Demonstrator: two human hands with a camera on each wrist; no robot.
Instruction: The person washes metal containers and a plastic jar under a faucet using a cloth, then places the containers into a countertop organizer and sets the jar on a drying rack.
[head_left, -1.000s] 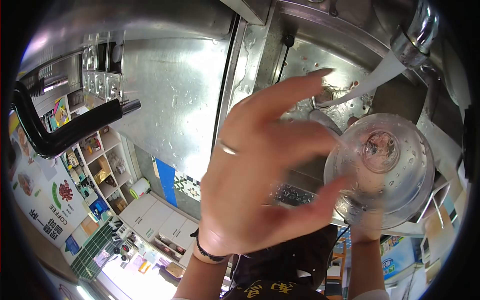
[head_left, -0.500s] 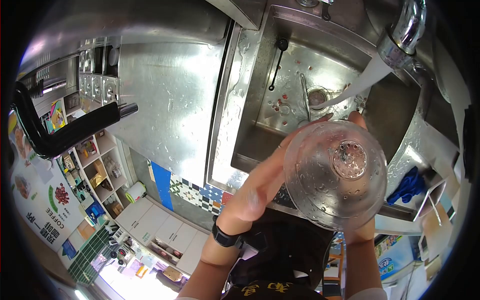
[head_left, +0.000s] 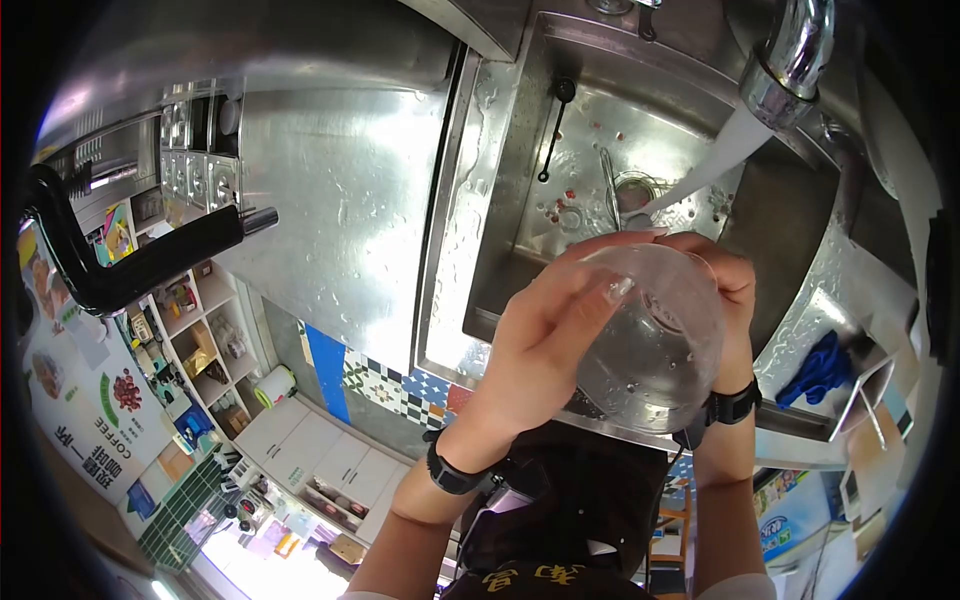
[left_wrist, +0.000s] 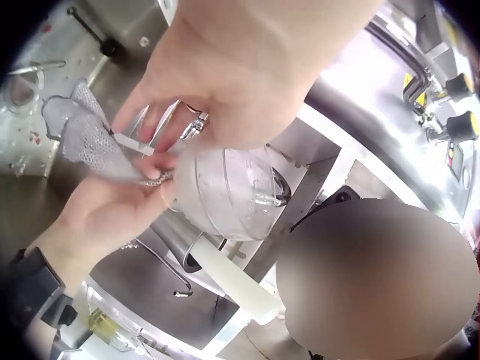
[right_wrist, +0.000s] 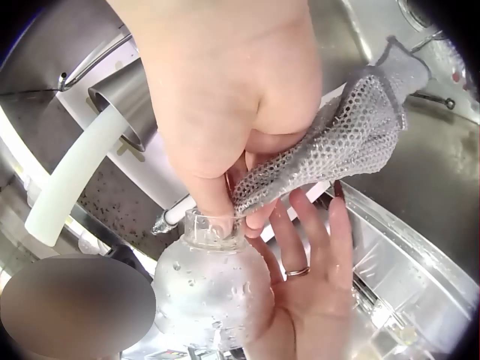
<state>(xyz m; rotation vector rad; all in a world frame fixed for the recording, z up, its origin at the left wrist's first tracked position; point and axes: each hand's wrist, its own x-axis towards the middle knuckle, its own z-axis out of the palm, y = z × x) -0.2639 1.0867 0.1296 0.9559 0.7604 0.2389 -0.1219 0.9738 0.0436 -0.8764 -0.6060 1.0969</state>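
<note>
In the head view a clear, bowl-shaped plastic vessel [head_left: 650, 375] is held at the sink's front edge, wide mouth toward the camera. My left hand [head_left: 540, 345] grips its rim, thumb over the inner side and fingers behind the wall. The right wrist view shows its short neck [right_wrist: 196, 234] and wet outer wall. There my right hand [right_wrist: 232, 112] holds a grey mesh cloth [right_wrist: 349, 139] at the neck, a fingertip reaching into the opening. The cloth's loose end trails over the sink, also in the left wrist view. In the head view the vessel partly hides my right hand.
Water [head_left: 715, 160] runs from the faucet [head_left: 785, 65] into the steel sink [head_left: 525, 130]. A long black spoon [head_left: 563, 95] and small red bits lie inside. A blue cloth [head_left: 818, 368] rests at the right. Left of the sink are a steel surface [head_left: 330, 200] and black handle [head_left: 150, 250].
My left hand, spread and blurred in front a second ago, went beside the vessel and now grips its rim. The vessel has moved left and turned; my right hand now shows beside it.
</note>
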